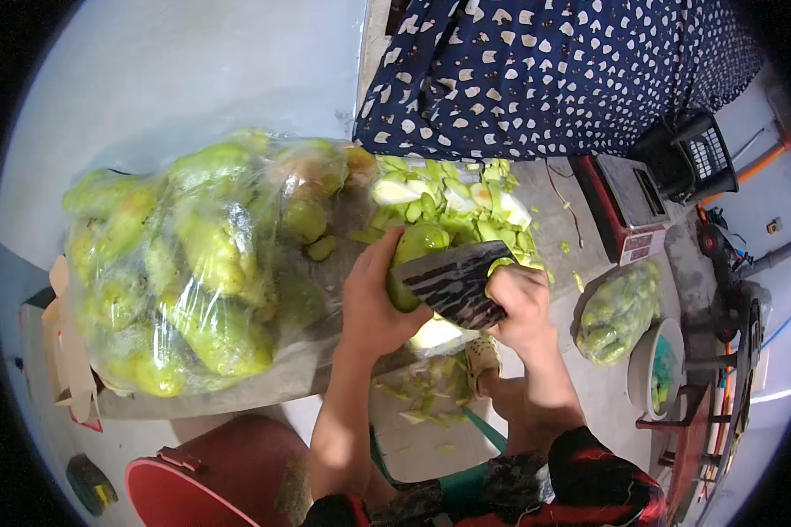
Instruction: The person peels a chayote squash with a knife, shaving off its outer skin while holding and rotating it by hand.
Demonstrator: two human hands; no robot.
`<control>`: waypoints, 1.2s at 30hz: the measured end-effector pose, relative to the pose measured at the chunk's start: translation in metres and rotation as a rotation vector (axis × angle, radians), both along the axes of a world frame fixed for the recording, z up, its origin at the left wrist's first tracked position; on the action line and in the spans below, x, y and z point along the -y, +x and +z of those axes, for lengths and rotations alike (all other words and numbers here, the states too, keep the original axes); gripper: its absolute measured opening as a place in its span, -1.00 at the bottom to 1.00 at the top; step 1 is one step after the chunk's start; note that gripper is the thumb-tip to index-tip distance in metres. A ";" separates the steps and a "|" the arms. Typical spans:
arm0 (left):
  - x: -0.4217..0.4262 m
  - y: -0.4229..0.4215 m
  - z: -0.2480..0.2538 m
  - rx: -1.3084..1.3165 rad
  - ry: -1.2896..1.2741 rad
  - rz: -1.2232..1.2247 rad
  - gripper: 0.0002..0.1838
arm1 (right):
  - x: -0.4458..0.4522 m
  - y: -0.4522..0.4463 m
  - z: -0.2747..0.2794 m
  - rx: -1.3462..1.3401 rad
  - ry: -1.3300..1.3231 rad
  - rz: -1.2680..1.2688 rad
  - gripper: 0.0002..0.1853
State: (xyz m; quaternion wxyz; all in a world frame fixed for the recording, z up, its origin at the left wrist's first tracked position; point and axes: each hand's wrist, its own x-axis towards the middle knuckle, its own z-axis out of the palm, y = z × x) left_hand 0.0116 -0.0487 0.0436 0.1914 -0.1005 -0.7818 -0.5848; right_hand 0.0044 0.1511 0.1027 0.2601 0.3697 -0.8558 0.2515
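My left hand (376, 299) is wrapped round a green chayote (424, 240), holding it above the concrete ledge. In my right hand (520, 303) is a broad-bladed cleaver (453, 281) with a dark, streaked blade; its handle is mostly hidden by my fingers. The blade lies across the chayote and covers part of it. Just beyond my hands, a heap of green peels and pale slices (453, 198) is spread over the ledge. To the left stands a large clear plastic bag (211, 263) full of green chayotes.
Right of the peels sits a red weighing scale (620, 206), with a black basket (690, 158) behind it. A bagged green bundle (621, 312) and a white bucket (655, 369) are at right. A red tub (220, 474) stands below the ledge (176, 402). Dark patterned cloth (545, 79) hangs behind.
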 end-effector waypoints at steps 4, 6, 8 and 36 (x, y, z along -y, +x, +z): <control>-0.003 0.003 0.012 -0.033 -0.152 0.037 -0.11 | 0.001 0.003 0.001 -0.003 0.011 0.050 -0.64; -0.004 0.003 0.011 -0.048 -0.165 0.062 -0.12 | 0.003 0.005 0.003 -0.015 0.006 0.051 -0.65; -0.003 0.002 0.013 -0.066 -0.168 0.061 -0.12 | 0.004 0.006 0.008 -0.022 0.016 0.057 -0.65; 0.019 -0.003 -0.009 0.569 1.659 -0.421 -0.50 | -0.010 -0.015 -0.021 0.215 -0.226 -0.397 -0.71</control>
